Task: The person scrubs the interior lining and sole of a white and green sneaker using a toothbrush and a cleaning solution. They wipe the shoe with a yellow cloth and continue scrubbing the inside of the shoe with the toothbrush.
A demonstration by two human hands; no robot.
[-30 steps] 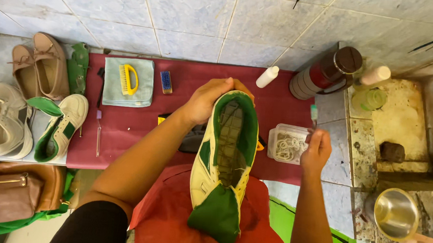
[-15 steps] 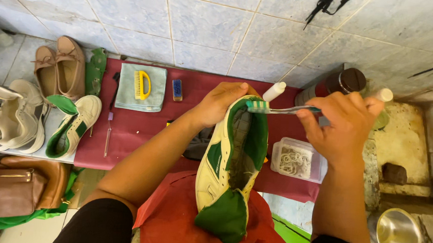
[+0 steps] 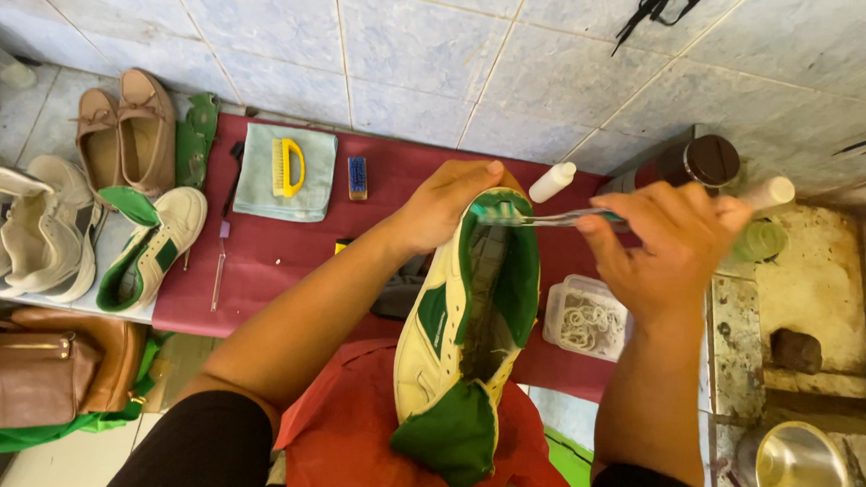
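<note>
Head view, looking down. At the centre of the frame a cream-and-green sneaker [image 3: 463, 321] stands on end over a red cloth [image 3: 341, 438] in the person's lap, heel uppermost, its green tongue folded out at the bottom. The left hand [image 3: 445, 209] is closed over the heel end, thumb and fingers wrapped on the collar; the forearm runs diagonally up from the lower left. The right hand [image 3: 668, 248], at centre right with the wrist bent, pinches the handle of a toothbrush [image 3: 535, 217], which lies horizontally with its bristled head just beside the left fingertips at the heel rim. The two hands are near but apart, each clamped on its own thing. The shoe appears light, with a stiff sole and soft, yielding upper, so the firm heel counter or sole edge looks the surest hold; if wet, the smooth leather may be slippery. The thin brush handle is likely to flex under pressure. On the maroon mat [image 3: 281, 264] behind lie a folded blue towel [image 3: 257, 178] bearing a yellow scrub brush [image 3: 286, 165], a small white bottle [image 3: 551, 182] and a clear tub of laces [image 3: 589, 320]. Other shoes stand at the upper left, a matching sneaker [image 3: 152, 251] among them; a metal cup [image 3: 799, 477] sits lower right.
</note>
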